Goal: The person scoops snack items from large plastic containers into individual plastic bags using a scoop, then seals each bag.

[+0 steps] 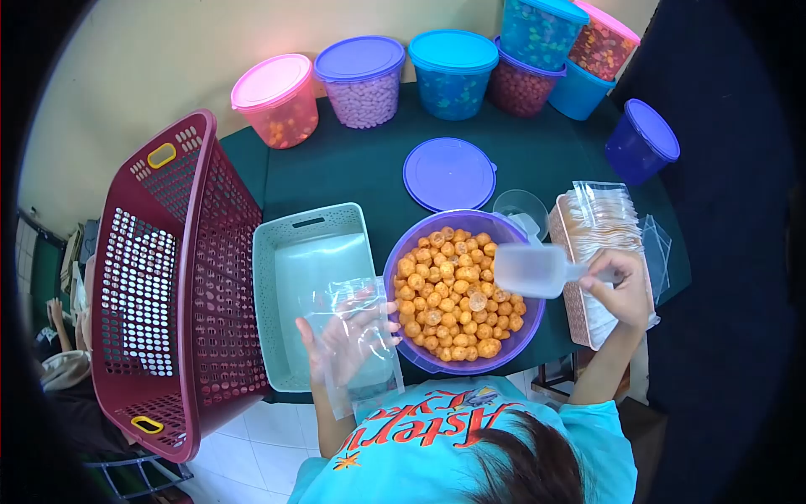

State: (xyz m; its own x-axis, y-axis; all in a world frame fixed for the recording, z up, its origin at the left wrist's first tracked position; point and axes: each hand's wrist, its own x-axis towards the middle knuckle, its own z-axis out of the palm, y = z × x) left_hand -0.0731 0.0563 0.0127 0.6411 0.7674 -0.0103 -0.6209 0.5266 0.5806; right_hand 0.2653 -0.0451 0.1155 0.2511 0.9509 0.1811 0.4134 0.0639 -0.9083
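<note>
My right hand pinches the handle of a frosted plastic scoop, held over the right rim of a purple tub. Round orange snack balls fill much of that tub. No snack balls are plainly visible in the scoop. A clear plastic bag is in my left hand, left of the tub and over the edge of a pale green basket. The thumb and fingers are spread about the bag, partly seen through it. The bag looks flat, without contents.
A tall maroon basket stands left. Behind the tub lie a purple lid and a clear round lid or dish. A pink basket holds stacked clear packets. Lidded tubs, including a lilac one, line the back.
</note>
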